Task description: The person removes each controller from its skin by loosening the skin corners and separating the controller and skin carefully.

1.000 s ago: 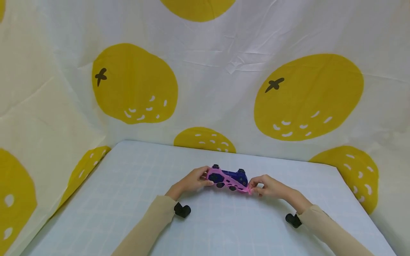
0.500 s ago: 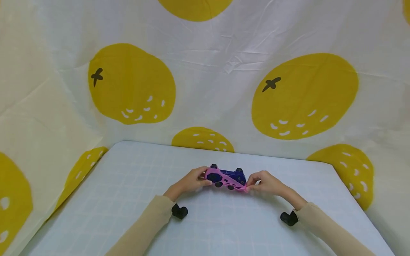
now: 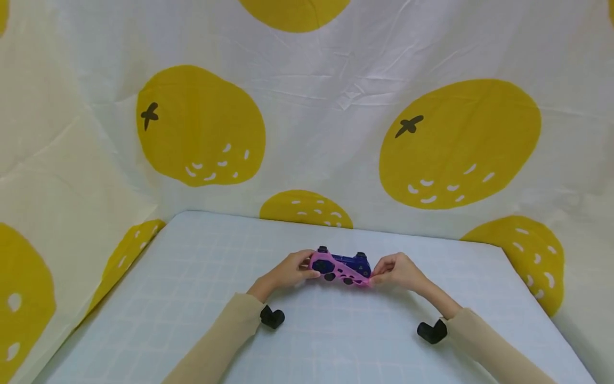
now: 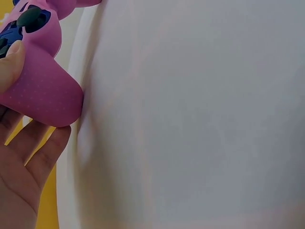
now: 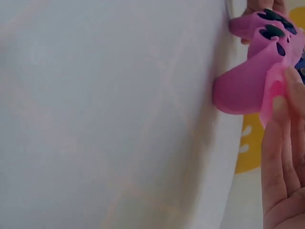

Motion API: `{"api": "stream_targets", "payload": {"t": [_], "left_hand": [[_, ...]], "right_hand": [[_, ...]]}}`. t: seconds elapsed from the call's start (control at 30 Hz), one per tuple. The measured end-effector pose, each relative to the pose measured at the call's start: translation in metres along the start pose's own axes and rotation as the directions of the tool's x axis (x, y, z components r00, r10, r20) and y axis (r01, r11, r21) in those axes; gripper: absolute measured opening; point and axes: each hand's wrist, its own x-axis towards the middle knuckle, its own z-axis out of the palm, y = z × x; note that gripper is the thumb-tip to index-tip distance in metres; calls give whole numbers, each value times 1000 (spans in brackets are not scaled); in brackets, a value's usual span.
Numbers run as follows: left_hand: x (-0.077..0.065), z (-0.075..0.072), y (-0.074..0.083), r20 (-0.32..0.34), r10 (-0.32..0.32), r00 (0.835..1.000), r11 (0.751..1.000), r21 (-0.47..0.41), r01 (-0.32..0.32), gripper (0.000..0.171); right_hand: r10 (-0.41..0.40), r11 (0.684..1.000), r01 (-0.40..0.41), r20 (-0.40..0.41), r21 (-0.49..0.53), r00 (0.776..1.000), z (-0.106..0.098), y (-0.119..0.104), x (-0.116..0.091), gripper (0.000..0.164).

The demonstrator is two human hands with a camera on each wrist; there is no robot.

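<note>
A dark blue game controller [image 3: 354, 262] stands tilted on the table, partly covered by a pink silicone sleeve [image 3: 338, 270]. My left hand [image 3: 288, 270] grips the controller's left end, thumb on the front and fingers behind. In the left wrist view the pink sleeve [image 4: 45, 90] fits over that handle, with the thumb near the dark blue buttons. At the other end my right hand [image 3: 399, 274] pinches the sleeve's loose edge between thumb and fingers. The right wrist view shows this pinched pink flap [image 5: 274, 90], while blue controller surface lies bare beside it.
A pale checked cloth covers the table [image 3: 230, 250]. Behind it hangs a white curtain [image 3: 321, 133] printed with large yellow fruit. A black wrist camera [image 3: 272, 317] sits on the left wrist, another black camera [image 3: 433, 332] on the right.
My right hand has shifted its fingers slightly along the sleeve's right edge and still pinches it. The left hand keeps its grip; the controller has barely moved.
</note>
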Motion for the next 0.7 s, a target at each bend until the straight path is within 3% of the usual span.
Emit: {"api": "stream_targets", "payload": {"t": [0.17,0.53,0.7], "left_hand": [[2,0,1,0,-7,1000,1000,-12,7,49],[-2,0,3,-19,-2,1000,1000,-13,2,47],[-3,4,8,-46,-33,998,999,-24,31,47]], "right_hand": [[12,1000,-11,44,-9,999,-5,-6,0,17],[-49,998,53,131,-29,990,-12,-9,-8,19],[-41,998,46,109,-42,993,-13,-9,-11,18]]}}
